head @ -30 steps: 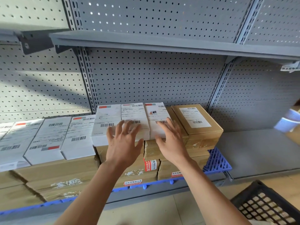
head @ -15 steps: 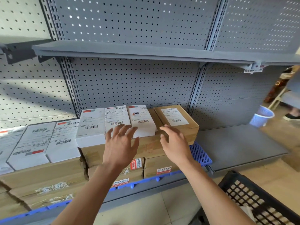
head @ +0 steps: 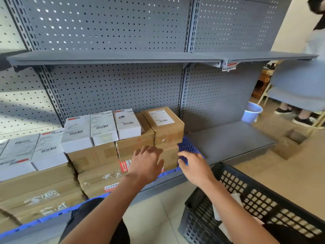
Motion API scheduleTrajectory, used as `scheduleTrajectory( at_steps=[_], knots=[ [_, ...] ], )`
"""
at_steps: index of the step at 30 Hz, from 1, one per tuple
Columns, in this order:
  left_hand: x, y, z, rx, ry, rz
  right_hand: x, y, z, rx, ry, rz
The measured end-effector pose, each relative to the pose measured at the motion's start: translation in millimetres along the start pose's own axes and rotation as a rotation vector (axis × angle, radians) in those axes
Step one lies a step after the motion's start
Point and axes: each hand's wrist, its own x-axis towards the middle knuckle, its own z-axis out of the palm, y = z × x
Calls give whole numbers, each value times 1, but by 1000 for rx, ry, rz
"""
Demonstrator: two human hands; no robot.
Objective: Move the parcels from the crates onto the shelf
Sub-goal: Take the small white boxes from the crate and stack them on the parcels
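Observation:
Three white labelled parcels [head: 102, 128] and a brown labelled carton [head: 163, 123] sit on top of stacked brown cartons [head: 93, 157] on the grey bottom shelf [head: 226, 140]. My left hand [head: 146, 163] hovers in front of the brown stack, fingers loosely bent, holding nothing. My right hand [head: 194, 166] hangs just right of the stack, over the blue mat [head: 189, 148], also empty. A black plastic crate [head: 246, 196] stands at the lower right under my right forearm, with pale parcels partly visible inside.
More white parcels [head: 31, 152] lie on brown cartons at the left. An upper grey shelf [head: 114, 57] runs overhead. At the right are a pale blue basket [head: 251, 111], an open cardboard box [head: 290, 143] on the floor, and a person's legs and shoes [head: 302, 120].
Both hands have drawn back and down from the white parcels on top of the stack. The view has swung right, bringing the black crate more into sight.

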Motion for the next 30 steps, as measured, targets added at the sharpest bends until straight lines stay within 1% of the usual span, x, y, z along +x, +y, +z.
scheduleTrajectory(
  at_steps=[4,7,10,14,17,22,26,30],
  knots=[
    [-4,37,-8,-4,-52,56,-32,35,-15,3,34,92],
    [-5,66,-8,-14,-68,110,-59,62,-23,14,95,173],
    [-5,98,0,-52,-92,172,-89,90,-29,3,147,246],
    [-5,143,21,-107,-154,250,-132,125,-38,-31,163,359],
    [-10,176,39,-122,-165,310,-162,150,-42,-32,157,466],
    [-24,224,76,-128,-251,383,-198,190,-35,38,136,604],
    [-33,241,117,-119,-320,432,-223,218,-15,58,123,667],
    [-43,250,154,-92,-423,436,-235,242,7,94,74,710]
  ],
)
